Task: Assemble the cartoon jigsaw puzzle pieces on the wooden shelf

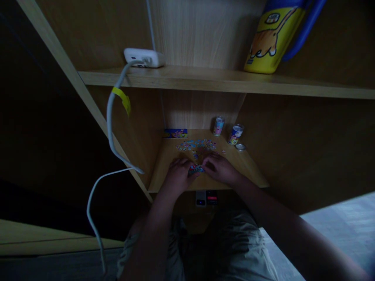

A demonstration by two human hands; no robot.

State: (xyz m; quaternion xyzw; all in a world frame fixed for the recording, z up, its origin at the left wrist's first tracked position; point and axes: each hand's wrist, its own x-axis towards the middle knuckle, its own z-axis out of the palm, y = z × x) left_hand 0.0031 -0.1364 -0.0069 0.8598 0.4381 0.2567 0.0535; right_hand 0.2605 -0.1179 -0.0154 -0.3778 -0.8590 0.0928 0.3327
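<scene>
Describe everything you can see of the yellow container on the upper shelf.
The yellow container has a blue upper part, a blue handle or strap on its right, an orange animal drawing, dark lettering and a small badge. It looks smooth. It stands upright on the shelf, its top out of frame; nothing else visibly touches it.

Upper right of the frame: the yellow-and-blue cup (271, 41) carries large dark script, in which an "e" is legible and the neighbouring strokes are uncertain; the framed badge (272, 18) above it and the tiny dark mark (250, 61) at the cup's lower left are too small to read. Centre of the frame: the wording on the left can (218, 127), right can (235, 135), printed card (177, 133) and puzzle pieces (195, 169) is unresolved.
</scene>
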